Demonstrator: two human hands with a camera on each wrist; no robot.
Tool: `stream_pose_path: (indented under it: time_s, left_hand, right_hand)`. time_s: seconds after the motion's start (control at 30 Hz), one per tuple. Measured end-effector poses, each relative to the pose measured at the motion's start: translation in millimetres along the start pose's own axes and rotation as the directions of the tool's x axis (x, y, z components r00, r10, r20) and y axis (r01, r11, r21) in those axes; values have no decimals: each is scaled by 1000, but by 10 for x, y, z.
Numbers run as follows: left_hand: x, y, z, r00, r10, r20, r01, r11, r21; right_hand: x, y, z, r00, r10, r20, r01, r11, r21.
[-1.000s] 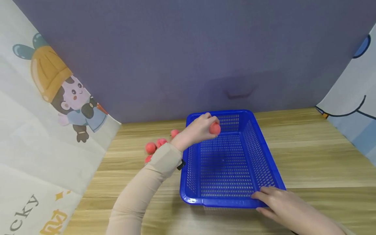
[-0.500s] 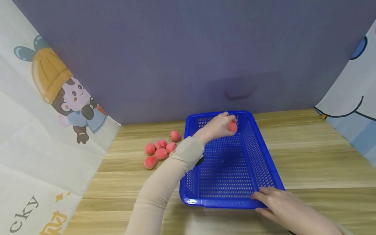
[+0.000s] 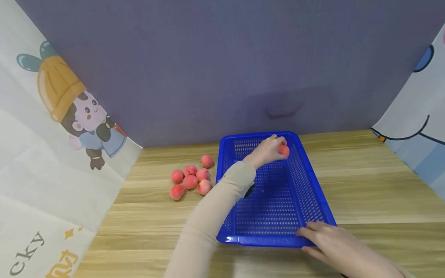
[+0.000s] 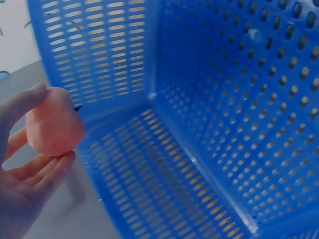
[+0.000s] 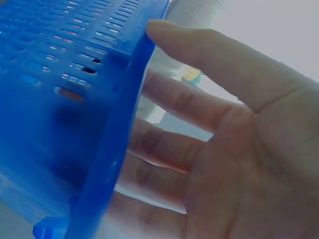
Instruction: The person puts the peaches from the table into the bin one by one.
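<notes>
A pinkish-red peach is gripped between the thumb and fingers of my left hand, above the far part of a blue plastic basket. In the left wrist view the peach shows a cleft, and the slotted walls of the basket fill most of the picture. My right hand holds the basket's near right corner. The right wrist view has the rim between thumb and fingers. Several more peaches lie in a loose group on the table left of the basket.
The wood-grain table runs back to a grey-purple panel. A printed white sheet borders the left side, another printed sheet the right. My left forearm crosses over the basket's left rim.
My left hand has carried the peach to the right, farther over the basket. The peaches on the table have come into fuller view from behind the arm. My right hand keeps its place.
</notes>
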State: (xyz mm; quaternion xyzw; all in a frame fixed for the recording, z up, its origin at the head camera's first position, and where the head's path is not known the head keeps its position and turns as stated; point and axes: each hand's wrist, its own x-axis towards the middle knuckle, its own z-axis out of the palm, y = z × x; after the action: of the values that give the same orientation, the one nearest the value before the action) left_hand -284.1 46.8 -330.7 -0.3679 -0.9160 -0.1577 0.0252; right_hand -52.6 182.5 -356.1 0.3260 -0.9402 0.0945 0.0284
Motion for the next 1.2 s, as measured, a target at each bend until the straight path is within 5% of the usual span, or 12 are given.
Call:
stream_pose_path:
  time_s: [0.57,0.8,1.2]
  left_hand:
    - [140,-79,457,993,-93,-75,98,992,75]
    - [217,-101,617,988,-125,-91,132,988,76]
    - [244,-163,747,986,-146,-84,154,983,99]
  right_hand:
    - [-9,0,17,997,-57,-47,56,998,-25]
    - [-7,15,-10,1000,-30,3,30,1000,1]
    - [-7,11,-16,999,-27,20,27,999,20]
